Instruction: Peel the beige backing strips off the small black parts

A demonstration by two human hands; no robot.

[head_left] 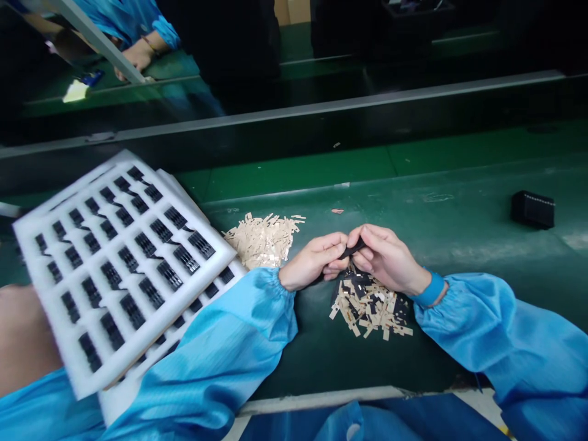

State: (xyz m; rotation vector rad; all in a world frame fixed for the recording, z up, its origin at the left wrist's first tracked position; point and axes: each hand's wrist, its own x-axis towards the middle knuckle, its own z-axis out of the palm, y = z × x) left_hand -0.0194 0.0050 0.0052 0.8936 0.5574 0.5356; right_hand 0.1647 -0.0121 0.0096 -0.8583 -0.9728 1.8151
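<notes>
My left hand (315,260) and my right hand (383,257) meet above the green mat, both pinching a small black part (353,249) by its ends. Just below my right hand lies a loose heap of black parts with beige strips (371,304). Left of my left hand is a heap of loose beige strips (263,241). Neither heap appears to be held. The black part's details are partly hidden by my fingers.
A blurred white foam tray (124,269) with rows of black parts overlaps a second tray at left. A black box (533,209) sits on the mat at right. Beyond a metal rail, a glass panel (294,73) reflects a co-worker's hand (135,59).
</notes>
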